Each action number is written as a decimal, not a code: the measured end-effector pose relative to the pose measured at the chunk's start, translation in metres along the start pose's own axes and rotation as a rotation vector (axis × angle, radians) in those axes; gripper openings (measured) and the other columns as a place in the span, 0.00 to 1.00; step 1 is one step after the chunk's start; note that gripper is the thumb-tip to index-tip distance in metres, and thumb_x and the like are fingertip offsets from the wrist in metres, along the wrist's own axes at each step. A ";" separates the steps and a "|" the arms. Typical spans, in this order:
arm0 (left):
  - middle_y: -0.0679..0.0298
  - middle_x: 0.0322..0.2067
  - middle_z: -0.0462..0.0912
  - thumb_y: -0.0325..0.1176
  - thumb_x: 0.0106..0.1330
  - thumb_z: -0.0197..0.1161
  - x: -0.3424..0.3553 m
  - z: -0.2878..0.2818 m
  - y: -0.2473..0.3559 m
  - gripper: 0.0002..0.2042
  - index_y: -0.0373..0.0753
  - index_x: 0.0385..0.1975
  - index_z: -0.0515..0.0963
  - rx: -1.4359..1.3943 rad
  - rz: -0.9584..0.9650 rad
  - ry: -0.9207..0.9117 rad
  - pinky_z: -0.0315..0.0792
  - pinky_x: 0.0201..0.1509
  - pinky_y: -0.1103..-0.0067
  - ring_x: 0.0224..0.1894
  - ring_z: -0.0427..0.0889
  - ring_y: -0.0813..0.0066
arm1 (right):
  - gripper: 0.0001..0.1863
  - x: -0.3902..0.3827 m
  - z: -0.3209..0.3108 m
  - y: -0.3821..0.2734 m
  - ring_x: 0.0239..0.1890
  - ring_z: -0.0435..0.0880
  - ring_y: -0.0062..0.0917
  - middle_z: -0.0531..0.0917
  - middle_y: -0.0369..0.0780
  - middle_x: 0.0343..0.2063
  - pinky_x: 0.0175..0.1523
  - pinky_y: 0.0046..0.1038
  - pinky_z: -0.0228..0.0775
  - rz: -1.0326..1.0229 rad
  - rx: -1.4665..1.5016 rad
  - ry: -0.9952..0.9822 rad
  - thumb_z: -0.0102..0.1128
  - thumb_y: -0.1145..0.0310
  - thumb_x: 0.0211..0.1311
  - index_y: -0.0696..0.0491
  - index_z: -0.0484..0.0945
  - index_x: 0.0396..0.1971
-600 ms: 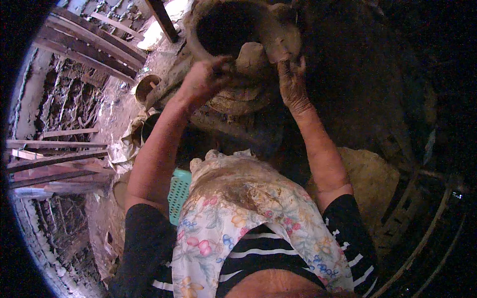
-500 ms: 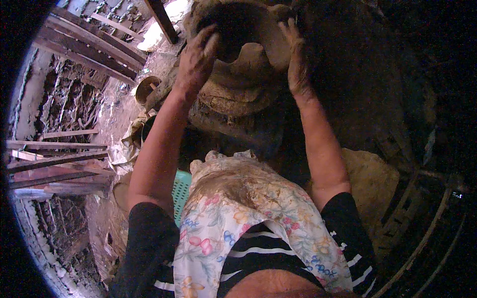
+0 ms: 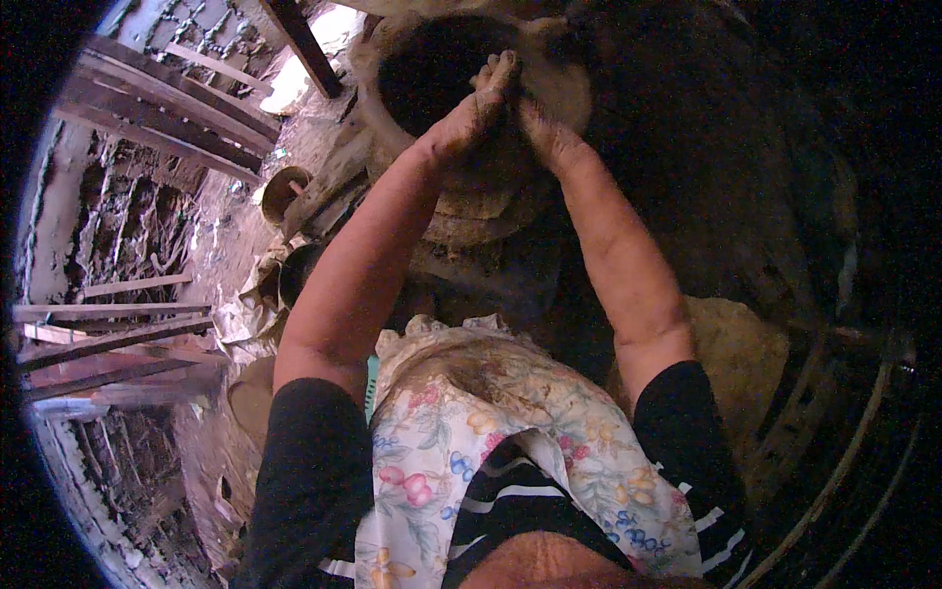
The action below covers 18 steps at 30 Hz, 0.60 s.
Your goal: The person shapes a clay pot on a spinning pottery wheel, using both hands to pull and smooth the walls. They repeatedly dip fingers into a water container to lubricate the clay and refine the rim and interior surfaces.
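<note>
A rough clay pot with a thick rim and a dark hollow stands at the top of the view, on a layered clay base. My left hand is over the near rim, fingers pointing up and pressed together; what lies under them is hidden. My right hand meets it from the right, low on the rim, its fingers mostly hidden behind the left. Both are clay-smeared. My forearms frame the base, and a stained floral apron covers my front.
At left lie wooden planks and slats, a round brown bowl with a stick, and crumpled sacking. A dark post rises beside the pot. A teal perforated basket peeps past the apron. The right side is very dark.
My hands, earlier spread on opposite sides of the pot, have come together over its near rim, now covering the raised clay lobe. The view has shifted slightly.
</note>
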<state>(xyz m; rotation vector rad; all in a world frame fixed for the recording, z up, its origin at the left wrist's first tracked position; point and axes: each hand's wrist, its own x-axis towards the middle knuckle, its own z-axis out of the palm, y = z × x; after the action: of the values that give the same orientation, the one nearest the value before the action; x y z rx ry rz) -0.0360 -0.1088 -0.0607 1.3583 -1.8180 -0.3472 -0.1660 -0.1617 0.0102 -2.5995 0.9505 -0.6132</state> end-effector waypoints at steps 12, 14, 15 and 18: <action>0.53 0.46 0.77 0.48 0.69 0.42 -0.011 -0.068 0.039 0.24 0.34 0.52 0.69 -0.733 -0.198 0.022 0.70 0.52 0.74 0.46 0.78 0.60 | 0.16 -0.072 0.031 -0.025 0.39 0.76 0.31 0.78 0.45 0.37 0.46 0.32 0.66 0.294 0.622 0.477 0.50 0.58 0.63 0.55 0.74 0.40; 0.52 0.45 0.77 0.42 0.67 0.46 -0.016 -0.062 0.038 0.20 0.33 0.51 0.69 -0.466 0.056 -0.011 0.70 0.50 0.75 0.46 0.78 0.60 | 0.16 -0.077 0.039 -0.031 0.38 0.76 0.32 0.78 0.44 0.35 0.46 0.32 0.66 0.145 0.487 0.551 0.51 0.58 0.63 0.57 0.74 0.39; 0.52 0.45 0.77 0.38 0.66 0.48 -0.017 -0.059 0.039 0.19 0.32 0.51 0.69 -0.421 0.081 -0.013 0.71 0.49 0.75 0.45 0.78 0.60 | 0.16 -0.075 0.041 -0.033 0.38 0.76 0.32 0.78 0.43 0.34 0.45 0.32 0.66 0.144 0.457 0.555 0.51 0.58 0.62 0.57 0.74 0.38; 0.52 0.41 0.78 0.38 0.66 0.48 -0.018 -0.054 0.043 0.18 0.32 0.50 0.69 -0.490 -0.060 0.011 0.71 0.48 0.76 0.44 0.78 0.59 | 0.15 -0.067 0.045 -0.038 0.37 0.76 0.33 0.77 0.43 0.32 0.45 0.32 0.66 0.153 0.393 0.583 0.51 0.59 0.62 0.56 0.74 0.35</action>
<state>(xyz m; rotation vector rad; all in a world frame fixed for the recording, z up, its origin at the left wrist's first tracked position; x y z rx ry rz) -0.0232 -0.0630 -0.0068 1.0649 -1.5489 -0.7602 -0.1702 -0.0834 -0.0318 -2.0076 1.0422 -1.3986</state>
